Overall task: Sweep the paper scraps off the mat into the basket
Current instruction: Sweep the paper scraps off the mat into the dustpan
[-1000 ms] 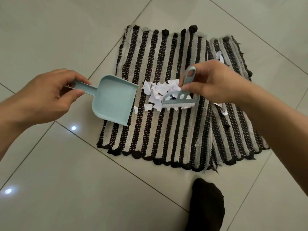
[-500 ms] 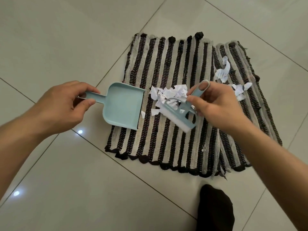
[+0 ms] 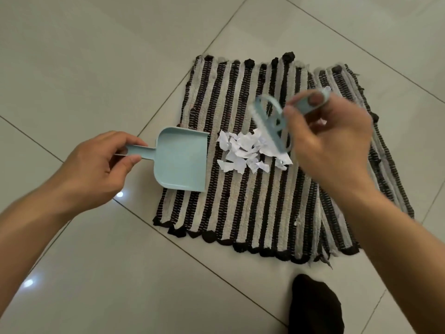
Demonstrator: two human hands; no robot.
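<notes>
Paper scraps [image 3: 250,153] lie mid-frame between dustpan [image 3: 181,159] — left hand [image 3: 96,169] clamped on its handle — and brush [image 3: 272,124], pinched by right hand [image 3: 330,138].

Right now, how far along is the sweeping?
Done: paper scraps are gathered in a pile on the mat. In hand: left hand holds the empty dustpan beside them; right hand holds the brush. Left: sweeping them in, dumping; no basket visible.

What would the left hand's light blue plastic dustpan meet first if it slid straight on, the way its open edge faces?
Most likely the heap of white torn paper scraps on the striped woven mat. The left hand holds the light blue plastic dustpan facing it.
</notes>
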